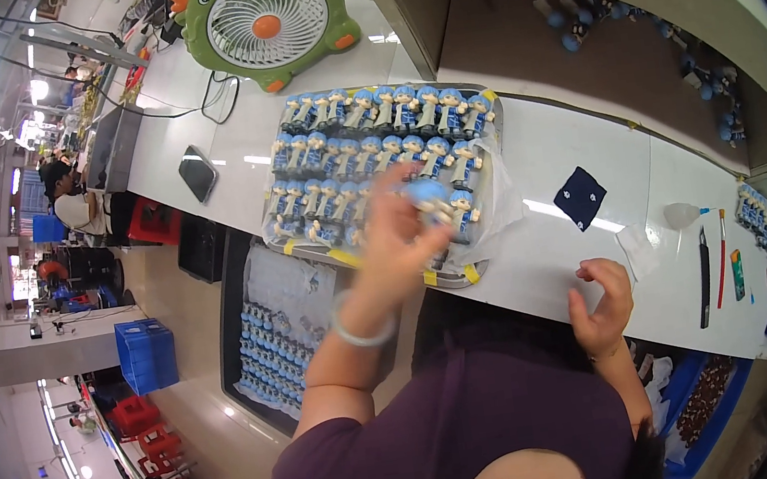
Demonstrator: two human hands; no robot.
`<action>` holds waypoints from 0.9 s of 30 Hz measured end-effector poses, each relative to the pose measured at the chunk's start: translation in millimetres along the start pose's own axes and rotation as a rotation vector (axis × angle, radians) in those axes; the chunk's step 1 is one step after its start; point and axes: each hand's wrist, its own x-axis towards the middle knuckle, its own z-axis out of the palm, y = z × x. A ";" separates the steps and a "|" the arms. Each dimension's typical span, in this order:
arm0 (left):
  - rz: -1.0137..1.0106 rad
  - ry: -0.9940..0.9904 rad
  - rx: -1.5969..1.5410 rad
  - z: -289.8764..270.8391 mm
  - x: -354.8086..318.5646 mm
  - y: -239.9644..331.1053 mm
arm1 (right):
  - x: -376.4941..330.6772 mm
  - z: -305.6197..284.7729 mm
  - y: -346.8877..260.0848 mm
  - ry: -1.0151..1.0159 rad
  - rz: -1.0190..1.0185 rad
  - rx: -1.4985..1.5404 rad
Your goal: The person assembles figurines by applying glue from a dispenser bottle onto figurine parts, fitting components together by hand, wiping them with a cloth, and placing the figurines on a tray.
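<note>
Head view: the person leans over a white surface (546, 145), both forearms coming in from the lower edge. The left hand (399, 228), a pale bracelet on its wrist, is raised over the near right corner of a tray (447, 278) packed with rows of small blue-haired figurines (361, 141). Its fingers are curled round one blue-haired figurine (431, 196), blurred but clearly held just above the last filled row. The right hand (602, 303) rests at the near edge of the surface, fingers loosely bent, nothing visible in them. A dark blue cloth (580, 197) lies between the tray and a cluster of small tools: a dark pen-like tool (703, 263), a thin red brush (721, 258). A green fan (265, 18) stands behind the tray; a phone (198, 173) lies to its left. A second tray (281, 340) of figurines sits lower down, beside the person's left side. Risk, as judged: the rows stand touching, so a wrist or sleeve brushing across could tip neighbours in a chain. The tray's near edge overhangs the surface slightly; pressing there might tilt it. The grip looks light; a slip would drop the figurine onto those below.
</note>
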 end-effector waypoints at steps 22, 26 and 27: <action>0.477 0.417 1.626 -86.7 56.0 -19.2 | -1.7 -7.7 15.0 -0.062 0.315 0.027; 0.498 0.109 1.292 -6.5 72.1 23.6 | -3.3 -9.6 18.2 -0.067 0.295 0.050; 0.499 -0.111 1.117 16.9 78.7 25.8 | -5.2 -12.2 19.1 -0.040 0.300 0.025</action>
